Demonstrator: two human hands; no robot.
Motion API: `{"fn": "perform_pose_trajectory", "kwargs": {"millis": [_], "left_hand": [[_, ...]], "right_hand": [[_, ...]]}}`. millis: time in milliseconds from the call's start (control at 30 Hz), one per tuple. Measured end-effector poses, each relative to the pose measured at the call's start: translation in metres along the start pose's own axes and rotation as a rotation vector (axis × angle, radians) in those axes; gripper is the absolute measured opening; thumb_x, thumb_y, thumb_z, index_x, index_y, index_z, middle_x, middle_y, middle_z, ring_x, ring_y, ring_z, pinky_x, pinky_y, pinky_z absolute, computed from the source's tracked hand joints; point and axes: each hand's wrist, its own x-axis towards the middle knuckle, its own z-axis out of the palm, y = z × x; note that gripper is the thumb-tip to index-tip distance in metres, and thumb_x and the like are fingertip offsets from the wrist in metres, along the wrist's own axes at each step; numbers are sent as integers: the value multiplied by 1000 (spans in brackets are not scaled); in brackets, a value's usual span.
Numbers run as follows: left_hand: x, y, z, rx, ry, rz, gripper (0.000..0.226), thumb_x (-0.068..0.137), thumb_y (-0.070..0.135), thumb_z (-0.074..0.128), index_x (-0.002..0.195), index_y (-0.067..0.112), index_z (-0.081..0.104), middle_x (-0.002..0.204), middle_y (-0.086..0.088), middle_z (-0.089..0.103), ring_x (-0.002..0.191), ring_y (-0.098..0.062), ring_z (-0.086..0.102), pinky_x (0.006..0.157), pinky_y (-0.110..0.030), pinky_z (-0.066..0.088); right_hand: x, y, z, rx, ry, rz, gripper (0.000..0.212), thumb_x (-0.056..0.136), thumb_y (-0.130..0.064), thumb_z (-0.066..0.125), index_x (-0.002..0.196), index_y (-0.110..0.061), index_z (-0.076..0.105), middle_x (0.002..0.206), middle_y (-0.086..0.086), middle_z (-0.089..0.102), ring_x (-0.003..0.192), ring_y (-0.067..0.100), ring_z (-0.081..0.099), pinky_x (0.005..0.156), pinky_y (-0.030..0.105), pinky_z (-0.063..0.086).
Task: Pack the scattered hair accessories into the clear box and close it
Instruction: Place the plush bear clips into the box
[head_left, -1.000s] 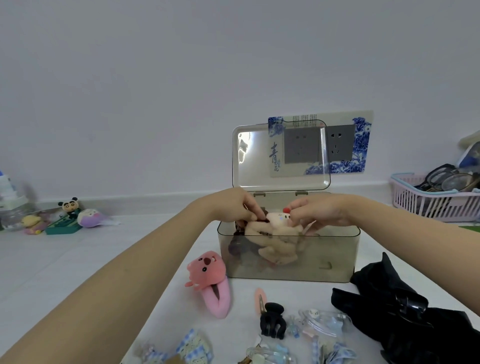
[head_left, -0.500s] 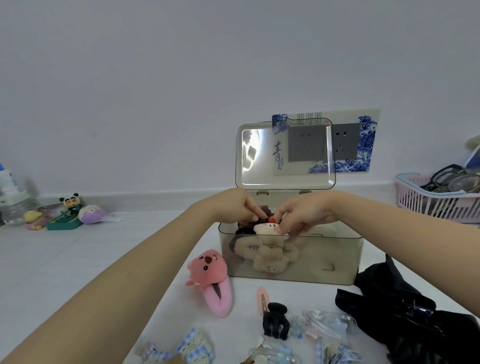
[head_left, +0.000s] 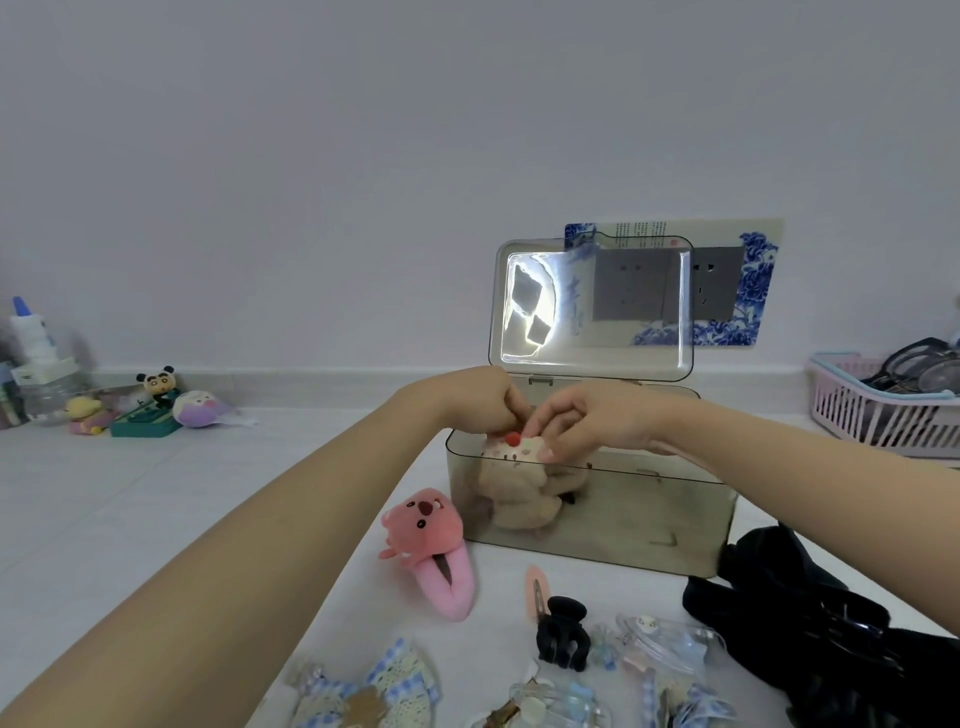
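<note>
Together, my left hand (head_left: 483, 402) and my right hand (head_left: 587, 421) pinch the beige plush hair accessory with a small red pompom (head_left: 514, 467) at the rim of the clear smoke-tinted plastic box (head_left: 649, 509), fingers curled round its top from both sides. Two hands are on it, I judge, because the plush is bulky and soft and has to be pressed down at the left end of the box to leave room for the rest; most of its body already shows through the front wall, while its head sits level with the rim. The transparent hinged lid (head_left: 592, 306) stands upright at the back, out of the way of both wrists, so it cannot drop during packing.

Just outside the box's left front corner, the pink plush animal-face hair clip (head_left: 431, 545) lies on the white tabletop (head_left: 363, 597). Nearer me are the peach snap clip (head_left: 535, 590), the black claw clip (head_left: 563, 631), the blue-checked fabric bows (head_left: 384, 686) and the clear plastic clips (head_left: 665, 644), loosely gathered within reach. At right, close beside the box, the black fabric bow (head_left: 810, 639) is heaped. With so much outside, I judge the packing to be at an early stage and the closing a long way off.
</note>
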Motion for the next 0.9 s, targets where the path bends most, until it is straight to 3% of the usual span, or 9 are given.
{"fn": "perform_pose_trajectory", "kwargs": {"millis": [67,167,300,367,467,567,667,800,900], "left_hand": [[0,2,-1,-20,-15,-12,38,83,0,45,85,25,73,80,1,66,64,-3,57,75,-19,45],[-2,1,0,-62,-17,-16,41,83,-1,43,93,22,75,86,0,69,65,-6,61,78,-20,50],[-5,-1,0,-98,-6,-13,33,87,8,51,101,25,75,108,-5,72,102,-22,66,100,-33,49],[-6,-3,-2,-69,-14,-7,22,89,22,55,96,22,75,104,-2,72,103,-20,64,103,-35,45],[-9,-6,-3,14,-41,-4,31,83,50,62,89,21,72,95,5,69,95,-14,61,97,-32,44],[-9,-6,-1,46,-60,19,25,80,45,70,96,26,68,87,20,65,86,2,58,82,-19,43],[-7,-6,-2,74,-73,21,20,82,40,69,97,29,64,81,25,58,78,7,52,73,-15,38],[-3,-6,-2,99,-85,11,22,80,45,68,94,30,61,87,23,56,88,-3,54,81,-21,40],[-2,-6,-1,131,-84,25,18,83,38,68,95,28,59,93,19,57,101,-7,56,84,-21,39]], "right_hand": [[8,-1,9,-74,101,-4,25,72,-2,61,78,-25,70,73,4,59,71,18,49,62,23,42],[10,-3,10,-101,145,29,22,75,-5,65,75,-26,71,69,-2,63,66,12,55,64,20,45],[-1,4,-1,-74,32,110,22,81,-10,65,97,-23,72,86,-2,67,80,8,58,74,20,47],[-2,11,-2,-34,26,128,31,81,-2,62,105,-19,69,94,1,68,85,9,60,75,21,49],[2,17,1,-19,156,153,26,77,4,63,93,-14,71,93,13,69,84,18,62,82,30,53],[3,16,1,-269,262,239,15,73,-7,69,86,-7,75,74,6,66,71,17,58,72,27,50],[2,15,4,-200,183,247,10,72,-3,69,79,-8,76,70,7,69,64,17,63,74,27,56],[2,20,3,-77,137,183,19,74,8,64,85,-2,75,61,5,69,63,16,66,62,20,58],[-3,19,1,-75,48,149,22,75,7,67,93,-3,75,73,6,70,67,12,64,65,15,56]]}}
